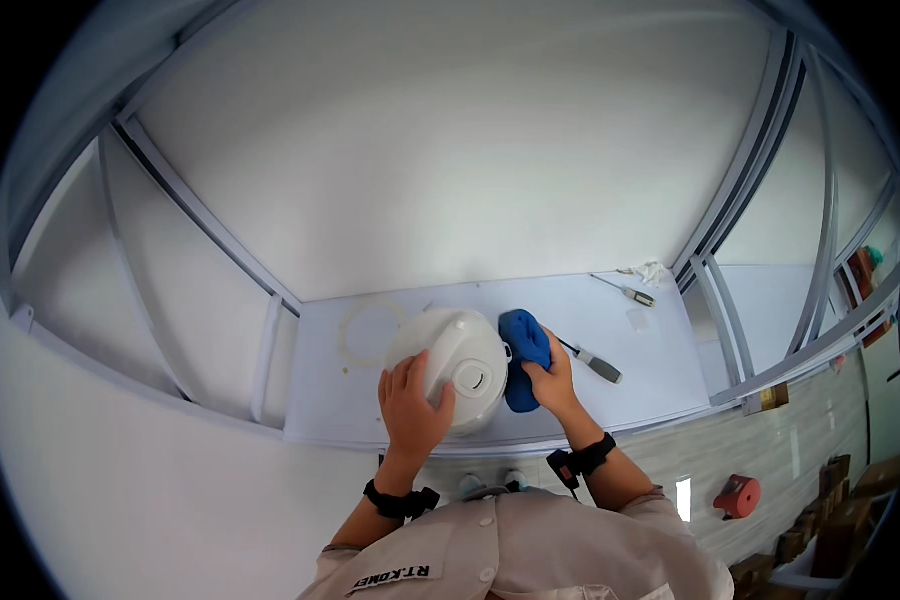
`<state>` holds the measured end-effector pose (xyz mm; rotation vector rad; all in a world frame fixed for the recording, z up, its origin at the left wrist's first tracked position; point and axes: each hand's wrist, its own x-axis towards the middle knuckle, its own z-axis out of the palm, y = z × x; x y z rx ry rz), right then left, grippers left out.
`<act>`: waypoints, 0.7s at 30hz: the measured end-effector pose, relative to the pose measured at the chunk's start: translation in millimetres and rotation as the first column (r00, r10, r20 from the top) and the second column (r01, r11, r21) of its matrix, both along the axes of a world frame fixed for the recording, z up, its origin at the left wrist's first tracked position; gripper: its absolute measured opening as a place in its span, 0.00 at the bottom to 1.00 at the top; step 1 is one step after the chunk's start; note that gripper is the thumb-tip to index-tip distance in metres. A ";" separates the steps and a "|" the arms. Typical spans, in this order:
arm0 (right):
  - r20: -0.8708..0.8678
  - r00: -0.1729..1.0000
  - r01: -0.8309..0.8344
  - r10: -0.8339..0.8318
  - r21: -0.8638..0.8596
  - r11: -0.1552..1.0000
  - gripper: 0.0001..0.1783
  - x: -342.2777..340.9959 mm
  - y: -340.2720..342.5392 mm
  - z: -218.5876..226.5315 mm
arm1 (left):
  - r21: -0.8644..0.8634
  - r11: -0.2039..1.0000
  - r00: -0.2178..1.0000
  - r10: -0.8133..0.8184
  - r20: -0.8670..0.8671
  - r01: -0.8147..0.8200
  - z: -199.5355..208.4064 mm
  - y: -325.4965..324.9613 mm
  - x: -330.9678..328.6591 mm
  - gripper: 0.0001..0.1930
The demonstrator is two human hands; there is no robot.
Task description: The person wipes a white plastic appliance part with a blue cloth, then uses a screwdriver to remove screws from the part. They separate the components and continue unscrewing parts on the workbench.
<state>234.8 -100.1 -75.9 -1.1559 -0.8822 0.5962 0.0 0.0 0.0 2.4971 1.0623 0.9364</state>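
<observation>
A white rounded appliance that looks like a rice cooker (460, 335) stands on the table, its lid up, with a raised ridge and a round vent. My left hand (415, 405) is braced on its near left side, fingers bent over the lid and thumb beside the vent. In my right hand (553, 380) is a bunched blue cloth (522, 390), pressed against the cooker's right side. The fingers behind the cloth are partly hidden. Just right of that hand lies a screwdriver (600, 367) with a grey handle.
Another screwdriver (638, 296) lies at the back right, near crumpled white tissue (652, 272). A pale ring (355, 325) rests left of the cooker. Metal frame posts (740, 180) rise at both sides. A red stool (738, 496) and cardboard boxes (845, 525) are on the floor.
</observation>
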 end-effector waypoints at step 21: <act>0.094 0.988 -0.088 0.123 -0.313 0.946 0.28 32.8 34.8 11.4 | 0.141 0.988 0.997 0.072 -0.008 -0.070 -2.1 -9.7 12.8 0.36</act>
